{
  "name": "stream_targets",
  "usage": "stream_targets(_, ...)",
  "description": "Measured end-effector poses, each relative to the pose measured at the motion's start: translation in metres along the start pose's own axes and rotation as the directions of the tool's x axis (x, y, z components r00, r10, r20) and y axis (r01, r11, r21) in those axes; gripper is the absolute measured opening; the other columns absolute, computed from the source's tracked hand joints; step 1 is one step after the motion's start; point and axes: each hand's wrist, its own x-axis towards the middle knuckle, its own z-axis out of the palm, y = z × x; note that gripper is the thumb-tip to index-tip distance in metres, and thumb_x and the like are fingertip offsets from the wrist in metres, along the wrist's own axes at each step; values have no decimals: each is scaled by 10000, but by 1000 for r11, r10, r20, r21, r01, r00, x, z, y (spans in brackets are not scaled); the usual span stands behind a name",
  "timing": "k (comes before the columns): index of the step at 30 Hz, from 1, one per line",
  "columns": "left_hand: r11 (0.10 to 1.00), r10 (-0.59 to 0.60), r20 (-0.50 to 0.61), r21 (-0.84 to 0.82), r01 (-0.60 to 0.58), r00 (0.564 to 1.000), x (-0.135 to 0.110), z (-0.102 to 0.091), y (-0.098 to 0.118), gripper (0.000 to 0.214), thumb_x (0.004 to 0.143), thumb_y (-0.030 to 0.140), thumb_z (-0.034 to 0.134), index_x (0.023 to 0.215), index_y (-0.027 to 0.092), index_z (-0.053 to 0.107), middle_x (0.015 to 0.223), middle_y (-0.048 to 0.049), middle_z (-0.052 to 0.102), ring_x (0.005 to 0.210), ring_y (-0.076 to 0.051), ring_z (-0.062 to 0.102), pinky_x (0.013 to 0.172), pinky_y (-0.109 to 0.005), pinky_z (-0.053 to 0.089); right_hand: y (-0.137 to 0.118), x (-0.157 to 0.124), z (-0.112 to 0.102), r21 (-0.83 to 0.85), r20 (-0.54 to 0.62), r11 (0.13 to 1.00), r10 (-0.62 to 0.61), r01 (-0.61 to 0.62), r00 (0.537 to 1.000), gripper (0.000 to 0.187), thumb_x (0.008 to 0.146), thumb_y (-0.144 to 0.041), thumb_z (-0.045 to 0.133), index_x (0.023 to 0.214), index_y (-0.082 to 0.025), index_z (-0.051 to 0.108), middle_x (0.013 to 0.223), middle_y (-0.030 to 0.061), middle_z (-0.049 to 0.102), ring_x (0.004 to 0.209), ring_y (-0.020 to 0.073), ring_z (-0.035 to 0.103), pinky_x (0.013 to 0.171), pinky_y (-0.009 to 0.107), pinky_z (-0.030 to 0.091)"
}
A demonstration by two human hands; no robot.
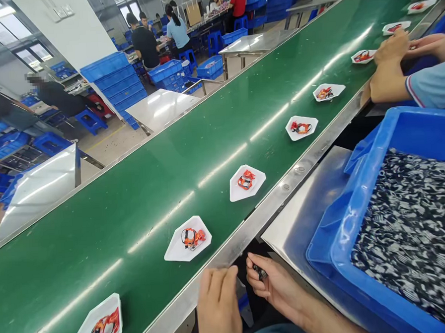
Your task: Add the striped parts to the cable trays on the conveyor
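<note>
My left hand hovers by the steel edge of the green conveyor belt, fingers curled downward, and what they hold, if anything, is hidden. My right hand pinches a small dark part just below the belt edge. Nearest to both hands on the belt lies a white tray with an orange toy piece. Another white tray sits at the lower left, and a third white tray further along.
A blue bin full of small black-and-white parts stands on a steel table at my right. More white trays run up the belt. A co-worker's hands rest at the belt edge far right. Blue crates, stools and people fill the background.
</note>
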Motion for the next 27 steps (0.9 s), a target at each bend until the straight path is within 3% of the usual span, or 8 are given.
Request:
stream_targets(5, 999, -24, 63, -26, 26, 998, 6, 10, 29, 269, 869, 106, 381, 1052, 180, 563, 817, -44, 609, 729, -146, 528, 654, -291, 470, 3, -2, -2, 5, 46, 1000, 5, -5, 999, 303, 782, -411, 582, 719, -144, 453, 553, -57, 378, 401, 5, 254, 381, 142, 89)
stream_targets(9, 999, -22, 66, -36, 25, 998, 12, 10, 33, 248, 875, 136, 391, 1038, 185, 572, 804, -40, 606, 732, -144, 529, 637, -284, 469, 3, -2, -3, -23, 77, 1000, -9, 11, 997, 319, 791, -414, 565, 691, -143, 432, 552, -52, 383, 398, 3, 251, 379, 146, 82)
stream_targets(13, 999, -45, 4, -2, 45, 999, 23, 9, 17, 233, 886, 160, 378, 1018, 171, 570, 814, -46, 618, 730, -146, 542, 641, -286, 466, 4, -3, -3, -49, 100, 999, -17, 22, 995, 306, 781, -417, 565, 713, -147, 438, 541, -58, 373, 389, 3, 251, 382, 149, 70)
stream_targets(17, 991, -127, -54, 20, 129, 990, 50, 6, -9, 181, 879, 229, 428, 909, 187, 601, 815, -24, 635, 733, -139, 561, 676, -274, 451, 3, -7, 1, -81, 83, 997, -9, 16, 996, 293, 783, -414, 541, 716, -152, 428, 527, -60, 372, 378, 4, 244, 388, 155, 59)
stream_targets(22, 963, -168, 49, 221, 153, 985, 95, 12, -27, 223, 859, 322, 463, 820, 197, 643, 835, -31, 614, 803, -168, 512, 739, -304, 396, -2, -9, 2, -107, 81, 993, -37, 45, 996, 272, 799, -400, 499, 709, -155, 419, 533, -55, 380, 377, 7, 263, 395, 160, 75)
stream_targets(27, 916, -210, 113, 371, 155, 971, 122, 31, -35, 223, 839, 286, 476, 777, 217, 679, 808, -47, 591, 801, -210, 451, 635, -322, 307, -4, -7, -2, -79, 108, 995, -51, 60, 993, 276, 805, -409, 492, 718, -154, 433, 548, -51, 391, 381, 6, 287, 395, 149, 90)
